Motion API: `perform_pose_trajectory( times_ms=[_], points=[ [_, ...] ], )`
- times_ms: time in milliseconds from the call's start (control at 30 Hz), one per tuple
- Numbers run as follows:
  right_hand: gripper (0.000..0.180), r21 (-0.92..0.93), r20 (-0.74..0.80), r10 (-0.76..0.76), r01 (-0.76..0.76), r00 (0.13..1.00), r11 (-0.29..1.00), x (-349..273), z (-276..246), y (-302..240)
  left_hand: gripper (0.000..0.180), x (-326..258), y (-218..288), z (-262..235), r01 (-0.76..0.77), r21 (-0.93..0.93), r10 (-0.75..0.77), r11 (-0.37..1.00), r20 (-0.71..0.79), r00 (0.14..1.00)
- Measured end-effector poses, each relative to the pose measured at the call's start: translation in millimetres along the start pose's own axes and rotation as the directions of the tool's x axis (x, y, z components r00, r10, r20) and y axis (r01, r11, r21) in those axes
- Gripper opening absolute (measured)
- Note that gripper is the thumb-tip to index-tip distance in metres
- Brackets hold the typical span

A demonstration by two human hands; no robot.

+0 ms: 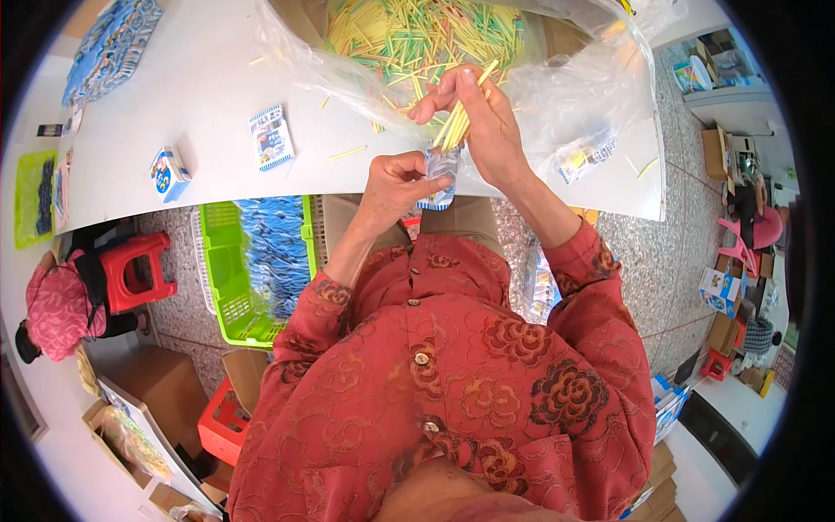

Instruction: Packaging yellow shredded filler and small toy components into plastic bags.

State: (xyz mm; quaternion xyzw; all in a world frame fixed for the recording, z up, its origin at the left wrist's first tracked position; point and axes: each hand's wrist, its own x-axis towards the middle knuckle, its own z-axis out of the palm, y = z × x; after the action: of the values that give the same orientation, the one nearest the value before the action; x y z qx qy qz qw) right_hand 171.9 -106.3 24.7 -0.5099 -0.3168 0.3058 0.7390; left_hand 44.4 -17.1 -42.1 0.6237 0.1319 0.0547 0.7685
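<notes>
My left hand [398, 190] pinches a small blue-and-white packet [441, 178] at the table's front edge, above my lap. Just over the packet's top, my right hand [489, 122] grips a bundle of thin yellow sticks [456, 122], which slant down toward the packet. Whether their lower tips are inside it I cannot tell. Behind my hands lies a heap of yellow, green and pinkish sticks [417, 35] in a container lined with clear plastic [348, 74]. A few loose sticks [348, 152] lie on the white table [217, 96].
Left on the table are a small box [170, 174], a flat packet [272, 137] and a stack of blue packaging [111, 48]; another packet [587, 158] lies right. Below stands a green basket [230, 287] of blue packets. Red stools [137, 270] and other people [61, 304] are around.
</notes>
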Motion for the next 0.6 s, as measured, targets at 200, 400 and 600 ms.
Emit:
perform_pose_trajectory(
  times_ms=[200, 400, 600],
  points=[
    [0.031, -0.126, 0.102, -0.078, 0.091, 0.992, 0.988, -2, 0, -3, 0.017, -1, 1, 2, 0.036, -0.027, -0.037, 0.999, -0.012, 0.999],
    [0.030, -0.196, 0.214, -0.074, 0.117, 0.974, 0.974, 1, -3, -5, 0.011, -2, 7, 5, -0.010, 0.055, 0.010, 0.998, -0.007, 1.000],
    [0.034, -0.421, 0.332, 0.055, 0.095, 0.942, 0.902, -3, 0, -10, 0.006, 0, 4, 0, -0.049, 0.155, 0.054, 0.987, -0.033, 0.998]
  ],
)
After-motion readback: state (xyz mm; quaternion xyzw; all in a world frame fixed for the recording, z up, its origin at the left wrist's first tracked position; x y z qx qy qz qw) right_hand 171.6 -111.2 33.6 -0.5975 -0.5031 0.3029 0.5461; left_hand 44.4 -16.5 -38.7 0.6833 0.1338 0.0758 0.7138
